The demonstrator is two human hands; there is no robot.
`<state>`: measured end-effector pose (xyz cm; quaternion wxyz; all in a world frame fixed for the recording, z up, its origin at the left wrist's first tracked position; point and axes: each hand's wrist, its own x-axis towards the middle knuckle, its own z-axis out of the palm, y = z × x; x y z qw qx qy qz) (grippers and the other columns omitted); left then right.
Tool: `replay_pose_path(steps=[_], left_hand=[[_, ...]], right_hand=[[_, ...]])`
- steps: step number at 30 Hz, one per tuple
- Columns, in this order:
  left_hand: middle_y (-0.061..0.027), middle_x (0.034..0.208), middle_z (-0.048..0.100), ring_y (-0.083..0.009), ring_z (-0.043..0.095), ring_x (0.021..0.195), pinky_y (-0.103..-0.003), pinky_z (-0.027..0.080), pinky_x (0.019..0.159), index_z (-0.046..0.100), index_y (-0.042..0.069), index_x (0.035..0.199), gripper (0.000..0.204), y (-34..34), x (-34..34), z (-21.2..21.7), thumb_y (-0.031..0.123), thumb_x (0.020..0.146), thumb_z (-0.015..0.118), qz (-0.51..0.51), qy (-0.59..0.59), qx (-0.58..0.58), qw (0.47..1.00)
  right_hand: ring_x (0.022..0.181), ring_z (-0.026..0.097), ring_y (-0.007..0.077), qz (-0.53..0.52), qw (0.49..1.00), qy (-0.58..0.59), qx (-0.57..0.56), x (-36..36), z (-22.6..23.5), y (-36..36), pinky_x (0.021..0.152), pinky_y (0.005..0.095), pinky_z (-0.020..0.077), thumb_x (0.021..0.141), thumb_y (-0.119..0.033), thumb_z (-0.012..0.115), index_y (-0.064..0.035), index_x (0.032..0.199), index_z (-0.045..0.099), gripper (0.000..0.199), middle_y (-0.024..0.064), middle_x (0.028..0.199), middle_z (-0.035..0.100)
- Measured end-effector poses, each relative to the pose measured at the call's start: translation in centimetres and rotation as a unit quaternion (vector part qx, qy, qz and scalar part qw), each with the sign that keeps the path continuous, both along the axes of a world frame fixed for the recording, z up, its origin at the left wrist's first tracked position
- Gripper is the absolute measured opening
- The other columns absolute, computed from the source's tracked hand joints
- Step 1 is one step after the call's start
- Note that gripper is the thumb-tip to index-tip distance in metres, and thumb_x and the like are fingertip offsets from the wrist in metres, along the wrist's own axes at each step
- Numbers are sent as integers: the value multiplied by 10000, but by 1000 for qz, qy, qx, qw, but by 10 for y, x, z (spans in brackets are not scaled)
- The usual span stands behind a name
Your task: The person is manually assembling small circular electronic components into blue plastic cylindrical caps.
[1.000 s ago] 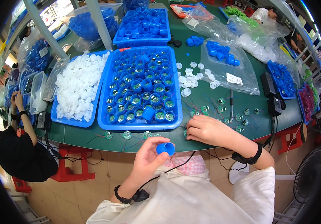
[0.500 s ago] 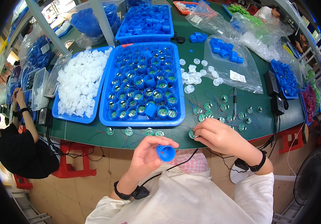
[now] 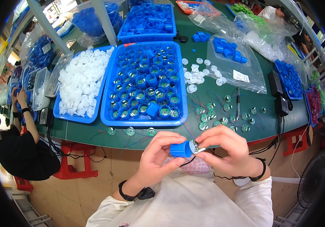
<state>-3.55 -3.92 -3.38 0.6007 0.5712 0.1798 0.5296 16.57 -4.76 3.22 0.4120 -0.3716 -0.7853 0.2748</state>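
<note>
My left hand (image 3: 155, 158) is closed round a small blue plastic cup (image 3: 180, 150), tipped on its side with its mouth toward the right. My right hand (image 3: 228, 149) pinches a small round circuit board (image 3: 197, 145) right at that mouth; whether it has entered the cup I cannot tell. A thin wire rises from there toward the table. Beyond my hands, several loose green circuit boards (image 3: 204, 117) with red and blue wires lie on the green table. A few more boards (image 3: 130, 131) sit along its front edge.
A blue tray (image 3: 143, 123) holds blue cups with boards inside. Left of it, another tray (image 3: 75, 119) is heaped with white translucent caps (image 3: 80, 81). Loose caps, a black pen (image 3: 238, 102) and a plastic bag (image 3: 255, 81) lie rightward. A co-worker (image 3: 18, 151) sits at left.
My right hand has lifted a circuit board off the table edge and brought it to the cup. My left hand has moved slightly right, turning the cup's mouth toward the board.
</note>
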Motion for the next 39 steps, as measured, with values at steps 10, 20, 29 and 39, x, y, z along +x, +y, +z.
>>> replay_pose_path(steps=[10,20,29,39], left_hand=[[-159,1111,504,-225,551,1015,-301,503,818,544,-41,1108,439,-3,4,8,16,725,749,102,102,63,988],[-120,1031,583,-190,621,891,-250,564,656,625,10,1087,438,2,3,18,-8,673,766,178,163,140,960],[-59,894,600,-207,582,773,-288,429,604,655,77,936,336,1,16,34,44,624,776,279,165,230,918],[-24,741,474,-187,420,596,-284,335,516,619,96,760,300,8,16,36,103,501,769,301,242,332,861]], right_hand=[[798,612,237,-16,999,6,40,-8,-8,-2,660,309,497,729,18,704,38,901,618,193,139,935,620],[843,620,226,-20,996,73,-54,-16,-12,-6,687,305,507,777,51,633,34,950,637,174,126,947,636],[1003,557,178,151,775,453,-415,-24,-47,-14,840,310,464,918,-24,515,48,1063,586,177,130,1144,558],[989,573,192,228,617,534,-531,-26,-61,-17,865,330,462,945,-160,492,43,1068,578,253,118,1077,591]])
